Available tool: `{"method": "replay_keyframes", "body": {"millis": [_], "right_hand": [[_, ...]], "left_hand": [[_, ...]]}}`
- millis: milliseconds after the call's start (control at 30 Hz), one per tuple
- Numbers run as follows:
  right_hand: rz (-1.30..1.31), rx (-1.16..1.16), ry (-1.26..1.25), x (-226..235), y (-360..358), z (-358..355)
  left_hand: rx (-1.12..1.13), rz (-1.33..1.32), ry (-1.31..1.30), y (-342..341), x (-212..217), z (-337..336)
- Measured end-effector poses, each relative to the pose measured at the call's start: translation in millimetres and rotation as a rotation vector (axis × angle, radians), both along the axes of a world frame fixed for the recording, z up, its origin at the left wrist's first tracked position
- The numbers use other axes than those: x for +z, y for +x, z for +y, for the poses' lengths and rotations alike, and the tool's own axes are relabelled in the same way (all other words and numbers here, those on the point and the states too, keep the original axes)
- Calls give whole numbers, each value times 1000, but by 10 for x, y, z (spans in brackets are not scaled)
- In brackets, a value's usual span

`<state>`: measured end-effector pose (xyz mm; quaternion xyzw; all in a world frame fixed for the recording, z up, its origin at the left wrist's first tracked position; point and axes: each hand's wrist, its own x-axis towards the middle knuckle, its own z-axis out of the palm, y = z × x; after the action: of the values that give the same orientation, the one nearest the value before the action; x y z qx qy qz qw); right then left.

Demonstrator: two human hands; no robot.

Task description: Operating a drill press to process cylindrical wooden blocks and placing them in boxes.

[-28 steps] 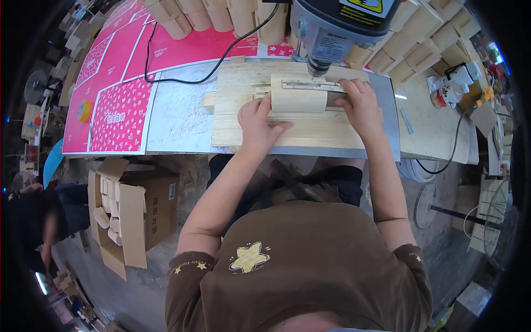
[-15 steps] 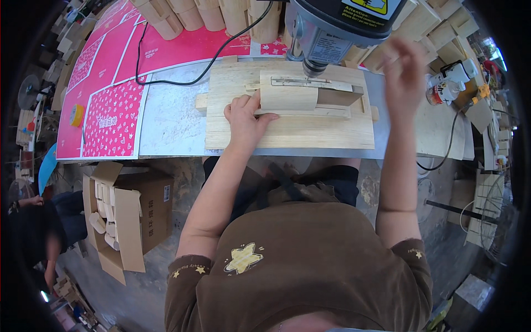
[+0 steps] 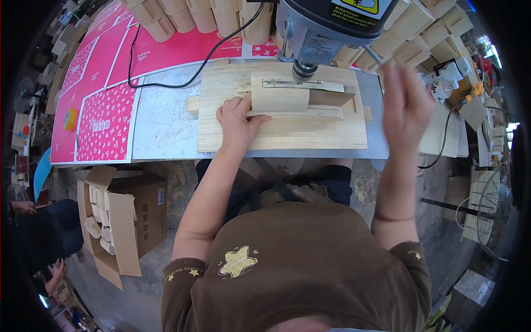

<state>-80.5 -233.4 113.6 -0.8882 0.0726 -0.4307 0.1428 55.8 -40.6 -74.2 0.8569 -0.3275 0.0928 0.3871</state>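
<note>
My left hand (image 3: 239, 123) grips the left end of a pale wooden block (image 3: 280, 94), thumb on the near side and fingers behind. The block has a curved, smooth face and lies in a wooden jig (image 3: 326, 113) on a flat wooden board (image 3: 298, 135). Directly above the block's far edge is the chuck of a drill press (image 3: 303, 71); the bit is hard to make out. My right hand (image 3: 406, 105) is raised at the press's right, beside the end of a grey lever (image 3: 373, 54). Motion blurs its fingers, so its hold on the lever is unclear.
A black cable (image 3: 191, 80) crosses the pink-covered table (image 3: 105, 122). Wooden pieces (image 3: 202, 19) stand along the back. White bottles (image 3: 442, 83) are at the right. An open cardboard box (image 3: 146, 210) of wooden pieces sits on the floor at left, near another person (image 3: 52, 232).
My right hand has come lower and slightly right, and the grey lever now shows beside it. My left hand stays on the block. The whole view has shifted slightly.
</note>
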Motion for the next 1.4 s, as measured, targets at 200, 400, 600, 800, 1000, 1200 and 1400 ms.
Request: {"method": "replay_keyframes", "body": {"millis": [200,400,600,800,1000,1200,1400], "right_hand": [[-167,124,180,-935,123,57],[-190,134,101,-771,85,-14],[-187,30,66,380,470,-303],[-46,-85,167,624,903,-486],[-9,131,176,-47,-21,-45],[-290,165,160,-1085,239,-32],[-258,172,-2,-501,120,-103]], "left_hand": [[-2,12,20,-12,9,-5],[6,-8,25,-1,3,3],[-17,-28,54,-65,27,-131],[-38,-20,17,-176,50,-331],[-47,1,33,-169,54,-302],[-48,-13,16,-166,35,-318],[-35,-4,35,-153,47,-305]]}}
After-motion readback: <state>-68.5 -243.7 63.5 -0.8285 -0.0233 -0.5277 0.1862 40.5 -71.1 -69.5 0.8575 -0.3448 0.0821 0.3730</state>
